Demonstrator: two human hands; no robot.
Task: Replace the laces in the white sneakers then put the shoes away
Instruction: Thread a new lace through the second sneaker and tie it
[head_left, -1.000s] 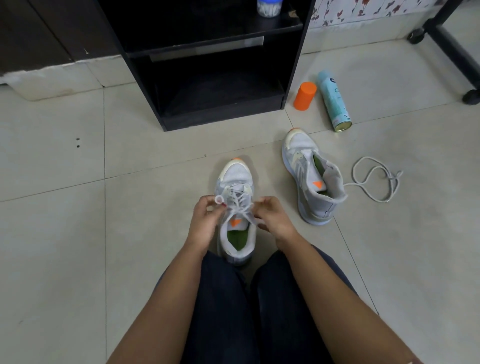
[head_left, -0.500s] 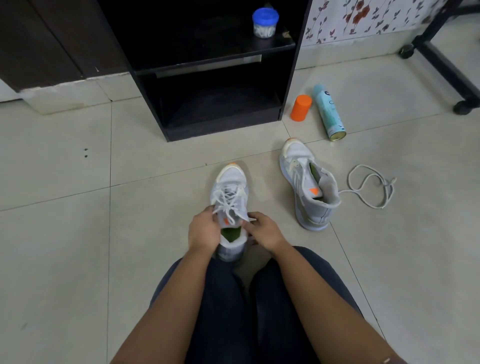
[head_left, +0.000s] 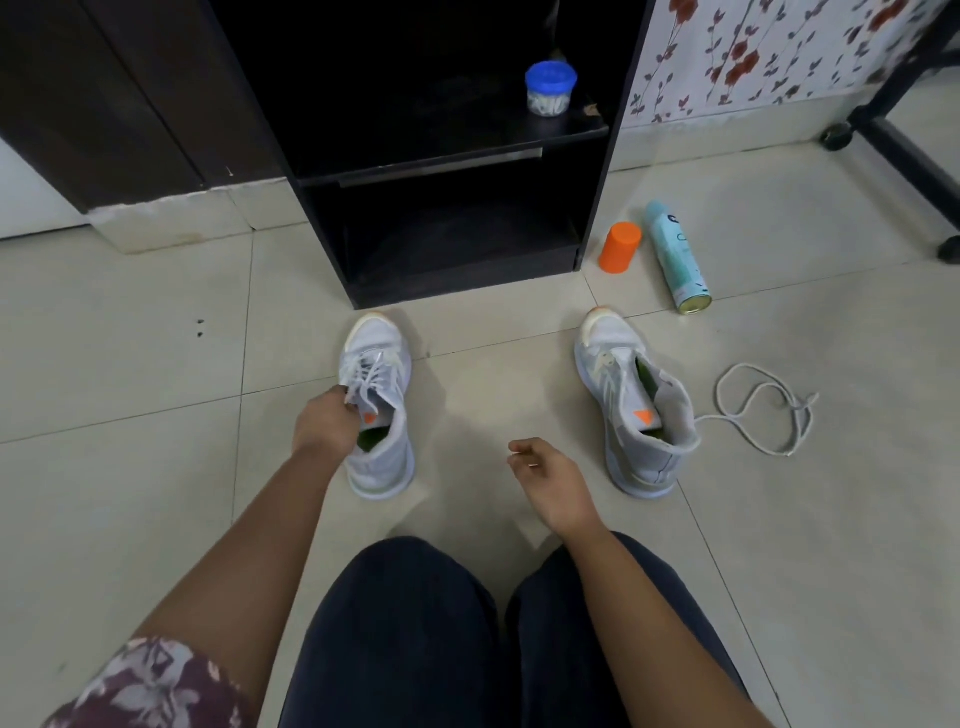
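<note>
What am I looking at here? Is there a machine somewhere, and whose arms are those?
There is no machine here. A person sits on the tiled floor with a camera worn on the head. It looks forward and down, so the arms are the person's own. The left hand grips the laced sneaker at its opening. The right hand is loosely curled and holds nothing. To the right stands the unlaced sneaker, with a loose lace on the floor beside it. Further back are an orange cap and a spray can lying on its side, next to a black shelf unit that holds a blue-lidded jar.
</note>
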